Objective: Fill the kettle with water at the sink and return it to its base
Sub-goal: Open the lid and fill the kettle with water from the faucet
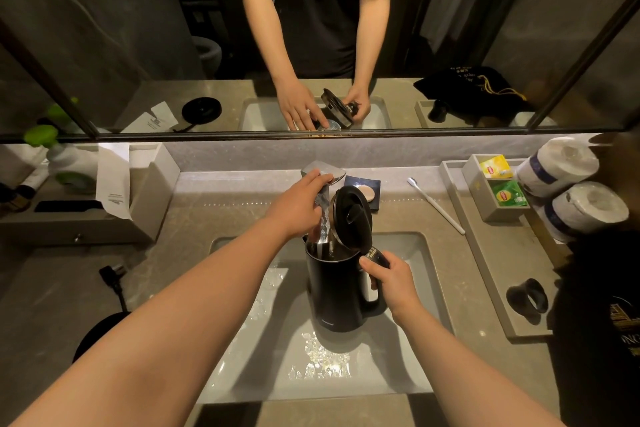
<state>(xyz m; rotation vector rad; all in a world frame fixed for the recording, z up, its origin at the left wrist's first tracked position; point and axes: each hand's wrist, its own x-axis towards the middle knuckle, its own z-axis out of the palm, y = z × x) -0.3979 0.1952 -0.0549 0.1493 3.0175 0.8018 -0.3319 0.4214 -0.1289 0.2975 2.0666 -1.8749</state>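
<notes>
A black electric kettle [334, 291] stands upright in the grey sink basin [415, 340], its lid [353, 215] swung open. Water streams from the chrome tap [323, 172] down into the kettle's mouth. My left hand [299, 206] rests on the tap's lever with fingers curled around it. My right hand [389, 276] grips the kettle's handle at the top. The round black kettle base [100, 333] lies on the counter at the lower left, partly hidden by my left forearm, its plug [112, 274] lying beside it.
A soap dish [365, 192] sits behind the tap, a toothbrush [436, 204] to its right. A tray on the right holds tea bags [498, 180], toilet rolls [568, 194] and a black ring [528, 296]. Left are a drawer unit [83, 218] and green-capped bottle [65, 163]. A mirror spans the wall.
</notes>
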